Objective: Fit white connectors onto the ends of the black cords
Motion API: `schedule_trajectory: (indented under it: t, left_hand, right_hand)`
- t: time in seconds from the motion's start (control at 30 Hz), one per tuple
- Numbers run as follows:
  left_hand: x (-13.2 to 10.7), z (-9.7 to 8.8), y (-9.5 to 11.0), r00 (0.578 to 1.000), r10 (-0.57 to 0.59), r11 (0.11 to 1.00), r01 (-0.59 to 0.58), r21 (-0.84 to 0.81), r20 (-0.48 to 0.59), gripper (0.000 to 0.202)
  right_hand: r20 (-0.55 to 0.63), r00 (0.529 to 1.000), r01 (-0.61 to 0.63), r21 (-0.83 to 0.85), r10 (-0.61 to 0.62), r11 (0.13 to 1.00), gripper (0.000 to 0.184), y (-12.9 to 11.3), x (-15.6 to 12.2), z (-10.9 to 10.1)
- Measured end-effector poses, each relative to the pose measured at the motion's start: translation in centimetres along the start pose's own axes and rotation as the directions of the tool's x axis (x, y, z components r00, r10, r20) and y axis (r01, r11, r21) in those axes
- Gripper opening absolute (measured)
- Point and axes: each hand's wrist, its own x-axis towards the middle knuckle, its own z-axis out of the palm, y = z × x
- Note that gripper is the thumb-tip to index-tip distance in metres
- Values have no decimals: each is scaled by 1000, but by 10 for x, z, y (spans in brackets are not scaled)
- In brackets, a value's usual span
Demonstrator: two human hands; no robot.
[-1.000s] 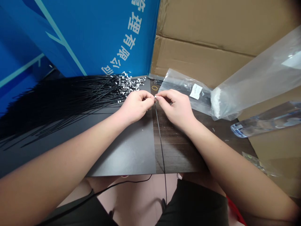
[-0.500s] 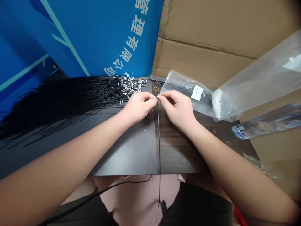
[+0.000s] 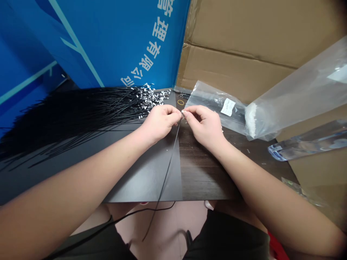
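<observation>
My left hand and right hand are nearly closed, fingertips almost meeting as both pinch a small silver tie head from opposite sides. Exact finger contact is too small to read. A single thin black cable tie runs down from the pinch, across the worktop and past its front edge, hanging free.

Left of my hands lies a large heap of black ties, pale heads bunched at the far end, below a blue printed banner. To the right, a clear plastic bag holds black ties and carries a white label. Beside it lies a larger clear bag, with cardboard behind.
</observation>
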Motion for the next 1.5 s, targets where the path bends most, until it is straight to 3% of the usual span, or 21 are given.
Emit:
schedule_trajectory:
  t: [0.47, 1.0, 1.5]
  left_hand:
    - [-1, 1, -1, 1000, -12, 1000, 11, -15, -26, 12]
    - [-4, 5, 1, 993, -87, 978, 101, -185, 83, 23]
    - [-6, 7, 5, 997, -70, 971, 75, -229, 29, 17]
  right_hand:
    - [4, 1000, 7, 19, -7, 1000, 13, -1, -1, 1]
    - [-53, 998, 35, 8, -34, 999, 12, 0, 0, 1]
    - [-66, 997, 43, 8, -42, 999, 12, -1, -2, 3]
